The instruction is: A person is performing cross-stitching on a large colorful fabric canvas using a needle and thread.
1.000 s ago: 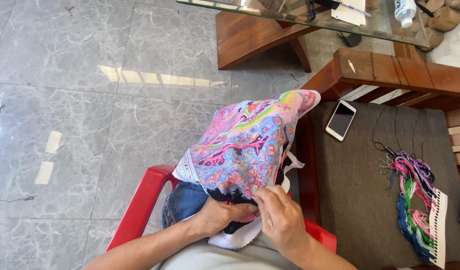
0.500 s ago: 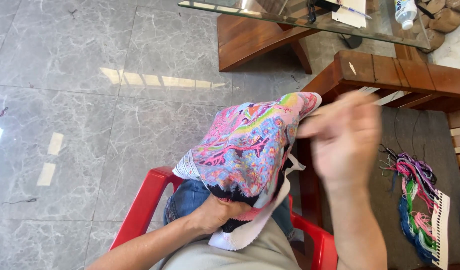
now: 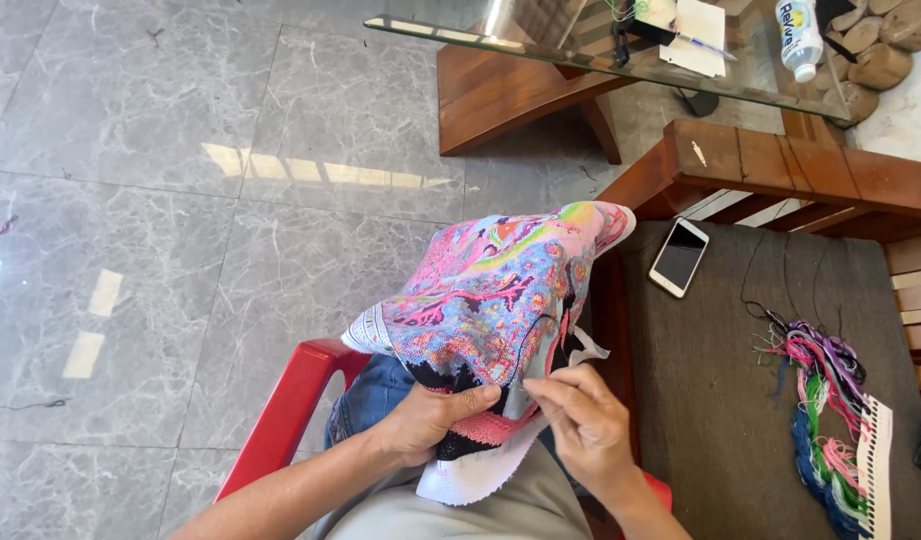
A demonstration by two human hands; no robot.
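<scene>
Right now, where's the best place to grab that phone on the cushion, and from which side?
Grip the phone by its two long edges, coming straight down from above. It lies flat, screen up, on the dark cushion, apart from the thread bundle, with both long edges exposed.

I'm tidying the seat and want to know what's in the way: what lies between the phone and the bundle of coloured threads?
In the head view, only bare dark cushion and a few loose dark thread strands lie between the phone and the coloured threads.

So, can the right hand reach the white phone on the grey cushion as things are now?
Probably yes: the right hand is beside the cushion, and nothing lies between it and the phone.
</scene>
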